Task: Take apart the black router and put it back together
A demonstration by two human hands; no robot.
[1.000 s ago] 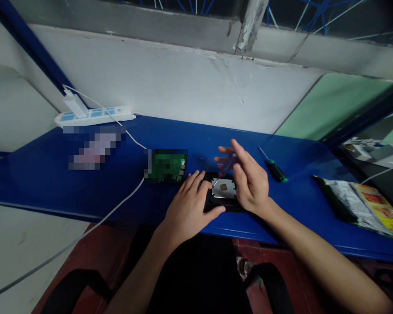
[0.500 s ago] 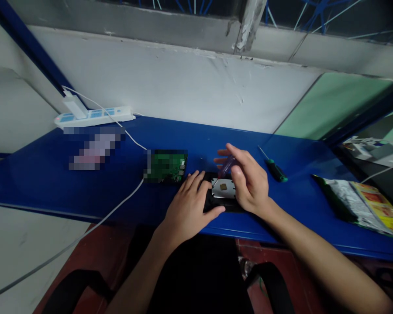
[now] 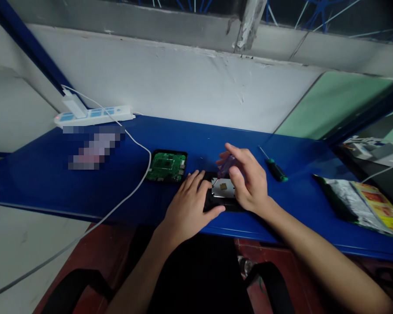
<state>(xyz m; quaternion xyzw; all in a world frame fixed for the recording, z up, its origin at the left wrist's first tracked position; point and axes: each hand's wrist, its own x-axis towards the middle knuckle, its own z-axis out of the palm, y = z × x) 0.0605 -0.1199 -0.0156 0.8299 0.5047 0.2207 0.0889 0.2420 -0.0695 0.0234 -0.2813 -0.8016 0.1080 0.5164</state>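
A black case [image 3: 227, 204] with a silver metal plate [image 3: 218, 191] in it lies near the table's front edge. My left hand [image 3: 191, 203] rests on its left end, fingers spread, thumb along the near side. In my right hand [image 3: 249, 176] is a screwdriver with a translucent purple handle [image 3: 227, 165], held tilted between thumb and fingers. Its thin tip reaches down to the plate's left part, beside my left fingers. A small brown square sits on the plate. My right hand covers the case's right end.
Left of the case, a green circuit board [image 3: 166, 166] sits in a black shell. A green and black screwdriver [image 3: 275, 169] and a foil packet [image 3: 363, 203] lie to the right. A white cable [image 3: 118, 205] crosses the blue table [image 3: 111, 187] from a power strip [image 3: 100, 117].
My right fingers have shifted slightly around the purple handle, which has turned a little. My left hand and the case have stayed in place.
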